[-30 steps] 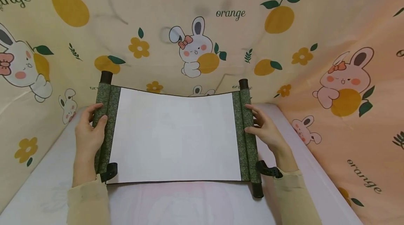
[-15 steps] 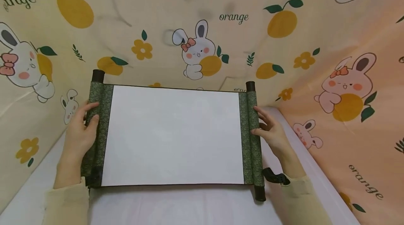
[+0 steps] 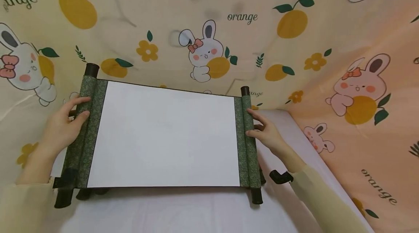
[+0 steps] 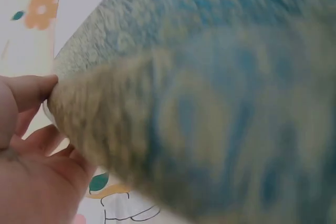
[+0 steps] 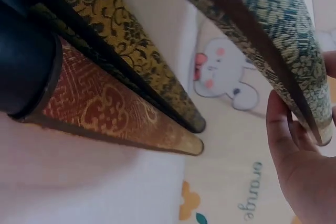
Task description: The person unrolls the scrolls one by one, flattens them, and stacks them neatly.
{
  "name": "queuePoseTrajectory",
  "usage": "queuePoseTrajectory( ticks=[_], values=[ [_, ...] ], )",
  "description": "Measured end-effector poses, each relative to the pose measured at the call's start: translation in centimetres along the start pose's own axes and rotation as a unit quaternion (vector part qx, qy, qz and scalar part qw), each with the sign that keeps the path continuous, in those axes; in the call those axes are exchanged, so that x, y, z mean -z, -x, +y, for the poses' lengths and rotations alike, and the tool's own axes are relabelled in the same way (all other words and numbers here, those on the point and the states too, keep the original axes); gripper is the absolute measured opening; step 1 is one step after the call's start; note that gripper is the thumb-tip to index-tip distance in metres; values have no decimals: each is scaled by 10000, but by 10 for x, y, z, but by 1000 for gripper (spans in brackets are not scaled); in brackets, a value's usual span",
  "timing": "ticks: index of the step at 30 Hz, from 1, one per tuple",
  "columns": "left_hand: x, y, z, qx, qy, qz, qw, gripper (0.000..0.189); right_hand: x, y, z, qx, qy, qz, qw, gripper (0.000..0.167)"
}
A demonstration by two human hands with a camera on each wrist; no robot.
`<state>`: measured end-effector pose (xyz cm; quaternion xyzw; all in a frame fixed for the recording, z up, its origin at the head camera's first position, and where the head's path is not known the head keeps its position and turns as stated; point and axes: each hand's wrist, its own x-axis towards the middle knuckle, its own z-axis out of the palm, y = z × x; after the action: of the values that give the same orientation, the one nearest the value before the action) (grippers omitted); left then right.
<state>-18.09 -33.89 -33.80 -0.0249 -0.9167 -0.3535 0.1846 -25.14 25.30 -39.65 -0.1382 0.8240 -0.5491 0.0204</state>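
A partly unrolled scroll point(image 3: 163, 138) with a blank white sheet is stretched between two green brocade rolls with black end knobs. My left hand point(image 3: 63, 124) grips the left roll point(image 3: 86, 116), thumb and fingers around it; in the left wrist view that hand point(image 4: 42, 171) holds the brocade edge. My right hand point(image 3: 268, 133) pinches the right roll point(image 3: 252, 149) between thumb and fingers. The right wrist view has that hand point(image 5: 310, 177) at the far end of the roll. The scroll is held up, its left end higher at the top.
Behind the held scroll, a rolled red brocade scroll point(image 5: 105, 98) and a gold-and-black one point(image 5: 126, 35) lie on the white tabletop point(image 3: 183, 213). Dark knobs point(image 3: 83, 194) show below its lower edge. A printed rabbit-and-orange cloth point(image 3: 157, 15) stands behind and at both sides.
My left hand and the left roll have moved left and slightly up. The right roll went right, then back left with my right hand. Dark knobs beneath the scroll have come into view.
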Motion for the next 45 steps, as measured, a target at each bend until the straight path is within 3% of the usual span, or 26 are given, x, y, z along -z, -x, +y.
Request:
queuePoseTrajectory(
  ticks=[11,20,25,32,36,45],
  values=[
    [5,-35,-32,8,-495,-633,9968,49,-11,-34,9,-298,114,-438,9985,81],
    [-8,-46,-72,34,-1101,-1354,9847,57,-24,-56,22,-476,294,-807,9952,79],
    [-16,-48,-92,178,-929,-1732,9803,57,-35,-66,30,-574,562,-892,9928,79],
    [-25,-51,-104,399,-511,-2186,9737,58,-42,-76,45,-759,913,-1099,9868,79],
    [-29,-53,-111,421,-532,-2443,9673,58,-43,-78,52,-906,1058,-1165,9834,78],
    [-37,-54,-125,479,-476,-2951,9531,59,-47,-74,49,-653,1414,-1419,9775,77]
  ],
)
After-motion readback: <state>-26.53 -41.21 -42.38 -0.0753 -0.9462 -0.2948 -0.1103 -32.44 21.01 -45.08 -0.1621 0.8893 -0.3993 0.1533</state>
